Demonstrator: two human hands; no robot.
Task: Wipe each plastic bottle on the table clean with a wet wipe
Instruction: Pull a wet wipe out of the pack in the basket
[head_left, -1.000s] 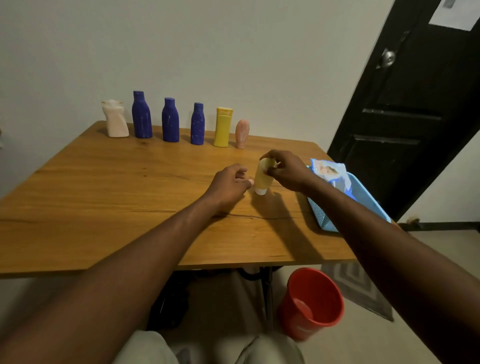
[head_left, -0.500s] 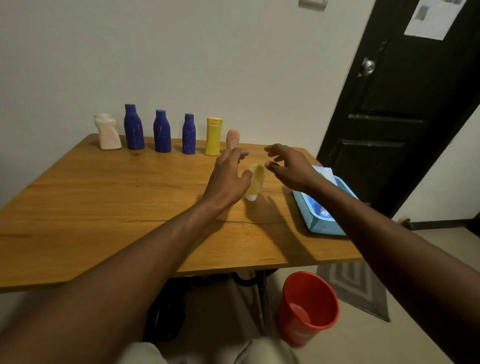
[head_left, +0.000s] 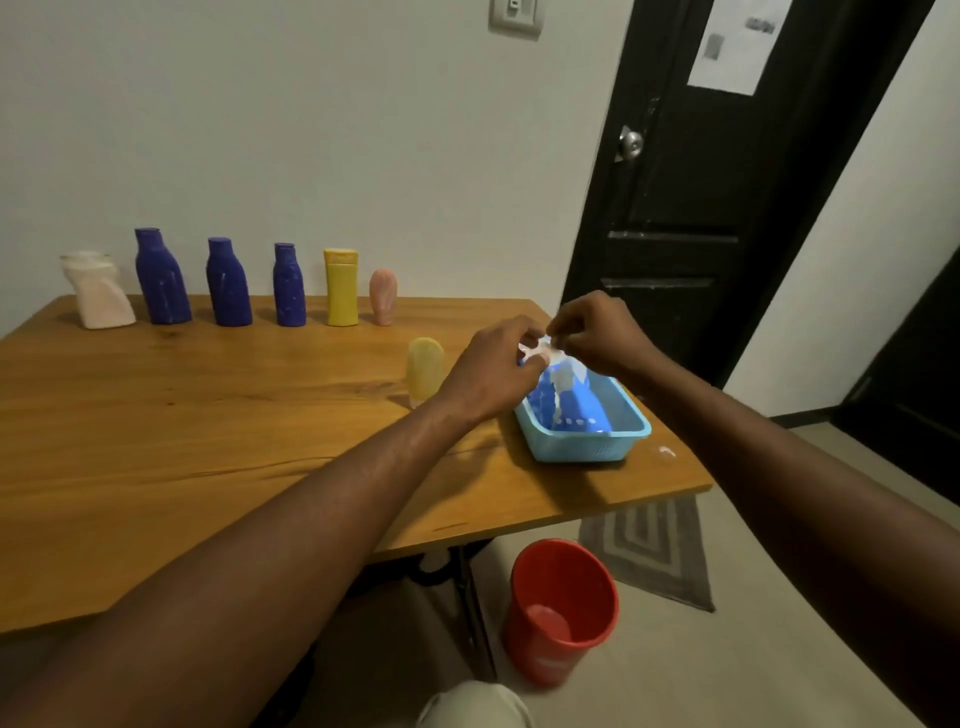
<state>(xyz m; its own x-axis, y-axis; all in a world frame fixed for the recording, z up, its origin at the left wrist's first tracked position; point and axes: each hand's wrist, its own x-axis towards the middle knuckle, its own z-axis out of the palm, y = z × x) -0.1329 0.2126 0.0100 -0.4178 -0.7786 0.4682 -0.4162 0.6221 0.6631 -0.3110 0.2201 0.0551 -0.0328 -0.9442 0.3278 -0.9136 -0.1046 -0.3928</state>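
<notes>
Between the hands, over the blue basket (head_left: 582, 449), a white wet wipe (head_left: 540, 352) is pinched by both the left hand (head_left: 491, 376) and the right hand (head_left: 597, 332), apparently to draw it from the packet (head_left: 569, 408) standing below. At nine o'clock from the left hand, just beside it, the pale yellow bottle (head_left: 425, 366) stands untouched on the bench (head_left: 208, 415), probably set close for wiping. Six other bottles (head_left: 228, 283) line the far edge at ten o'clock.

Left hand (head_left: 491, 375) and right hand (head_left: 597, 332) quit the pale yellow bottle (head_left: 425, 370), now pinching a wipe (head_left: 537, 353).

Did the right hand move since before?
Yes. The right hand left the little yellow bottle and went rightward to the wipe pack in the blue basket.
</notes>
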